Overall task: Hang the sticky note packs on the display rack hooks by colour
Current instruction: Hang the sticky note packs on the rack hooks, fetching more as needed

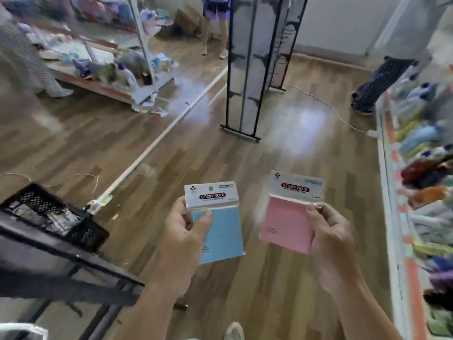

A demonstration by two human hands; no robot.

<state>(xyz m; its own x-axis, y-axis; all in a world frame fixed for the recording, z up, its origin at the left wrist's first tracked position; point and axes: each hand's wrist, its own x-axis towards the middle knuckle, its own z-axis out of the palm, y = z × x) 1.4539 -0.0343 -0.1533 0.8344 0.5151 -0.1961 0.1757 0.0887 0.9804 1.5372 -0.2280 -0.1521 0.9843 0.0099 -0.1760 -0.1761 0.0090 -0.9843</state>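
Fingers of left hand [184, 241] pinch blue pack [221, 233]; right hand [331, 238] pinches pink pack [285, 225]; black crate [36, 192] holds packets [58, 220].

Wood floor [282, 278], white wall [343, 20], shelves [392, 192]

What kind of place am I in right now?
Probably a small shop: a goods shelf lines the right, a second stocked shelf stands far left, the left hand holds a blue sticky note pack, the right hand a pink pack, both retail-carded.
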